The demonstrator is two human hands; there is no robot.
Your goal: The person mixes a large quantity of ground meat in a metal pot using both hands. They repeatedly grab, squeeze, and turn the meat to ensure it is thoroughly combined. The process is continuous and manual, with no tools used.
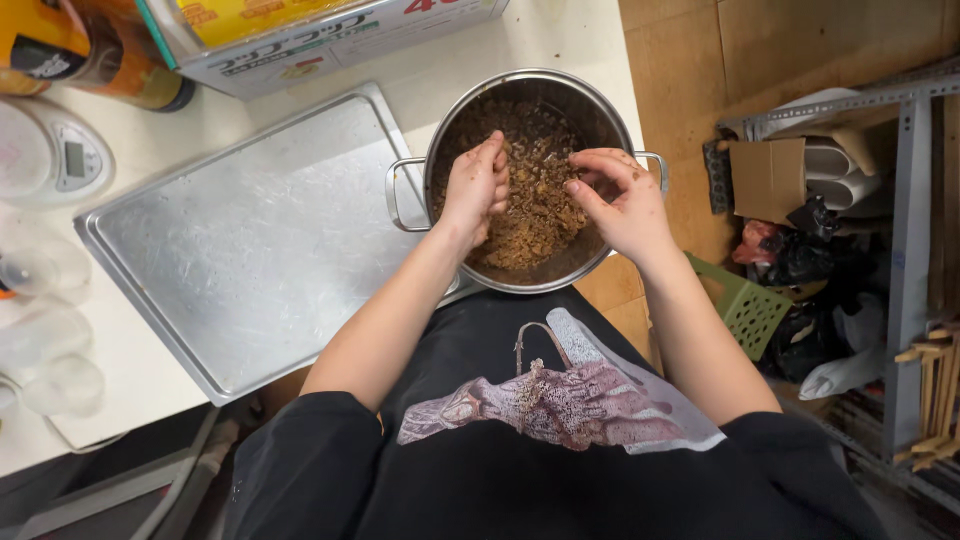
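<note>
A steel pot (452,120) with two side handles stands at the near edge of a white counter and holds a brown, crumbly mixture (535,215). My left hand (474,187) is down inside the pot with its fingers curled into the mixture on the left side. My right hand (620,195) reaches in from the right rim, fingertips pinched on a bit of the mixture. Crumbs stick to both hands.
A large bare metal baking tray (250,240) lies left of the pot. A white kitchen scale (50,155), a dark bottle (120,70) and a printed box (300,45) sit behind it. Clear plastic containers (45,340) stand far left. Shelving, cardboard and a green basket (750,310) crowd the right.
</note>
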